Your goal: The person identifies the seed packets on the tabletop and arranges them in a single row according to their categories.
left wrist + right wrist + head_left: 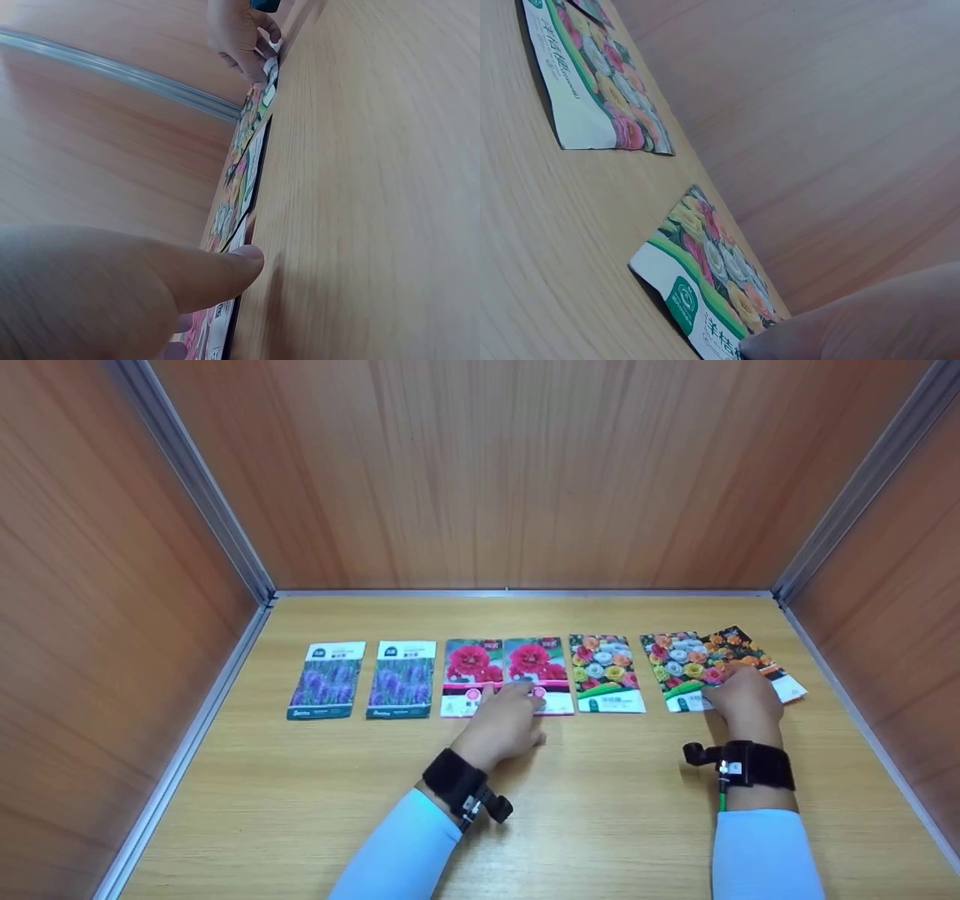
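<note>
Flower seed packets lie in a row on the table. My left hand [504,724] rests with outstretched fingers on the lower part of two pink-flower packets [469,662] placed side by side; its thumb [217,277] sticks out over the wood. At the right end, my right hand [746,701] grips a tilted orange-flower packet [731,645], whose white end shows past the hand. A fingertip [769,345] of it touches the neighbouring mixed-flower packet [673,664], which the orange one overlaps. Most of the right fingers are hidden from above.
Two purple-flower packets [327,681] lie apart at the left. Another mixed-flower packet [604,671] lies between the hands. Wood-panelled walls [517,472] with metal edging enclose the table [300,810] at the back and both sides.
</note>
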`<action>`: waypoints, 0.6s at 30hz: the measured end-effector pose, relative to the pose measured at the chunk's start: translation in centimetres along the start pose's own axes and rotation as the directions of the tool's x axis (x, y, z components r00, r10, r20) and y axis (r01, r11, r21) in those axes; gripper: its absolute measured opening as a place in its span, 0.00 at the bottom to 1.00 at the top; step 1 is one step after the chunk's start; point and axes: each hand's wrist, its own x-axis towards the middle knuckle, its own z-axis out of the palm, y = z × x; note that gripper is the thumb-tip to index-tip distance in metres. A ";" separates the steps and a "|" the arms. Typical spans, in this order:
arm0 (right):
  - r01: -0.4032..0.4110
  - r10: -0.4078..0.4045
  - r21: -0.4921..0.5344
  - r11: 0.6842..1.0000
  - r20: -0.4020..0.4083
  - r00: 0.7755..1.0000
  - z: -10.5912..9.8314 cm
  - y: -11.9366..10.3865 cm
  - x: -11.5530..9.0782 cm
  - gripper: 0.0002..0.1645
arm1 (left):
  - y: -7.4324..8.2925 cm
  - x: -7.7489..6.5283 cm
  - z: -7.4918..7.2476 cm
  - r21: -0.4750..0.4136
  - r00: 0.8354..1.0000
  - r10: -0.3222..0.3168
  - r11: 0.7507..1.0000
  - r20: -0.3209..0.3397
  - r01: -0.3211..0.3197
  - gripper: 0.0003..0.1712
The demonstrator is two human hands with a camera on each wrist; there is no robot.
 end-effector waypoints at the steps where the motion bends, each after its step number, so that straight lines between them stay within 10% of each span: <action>1: -0.002 0.002 -0.001 1.000 0.007 1.000 0.0 0.0 0.0 0.39 | 0.0 0.0 0.0 0.002 1.000 0.002 1.000 -0.001 -0.002 0.34; 9: 0.035 -0.034 -0.032 0.999 0.007 0.999 0.0 -0.5 -0.3 0.37 | 0.0 0.0 -0.1 0.012 1.000 0.021 1.000 -0.008 -0.021 0.34; 18: 0.316 -0.316 -0.003 0.949 -0.003 0.949 2.0 -6.3 -2.9 0.35 | -0.1 -0.1 0.0 0.022 1.000 0.010 1.000 0.002 -0.010 0.33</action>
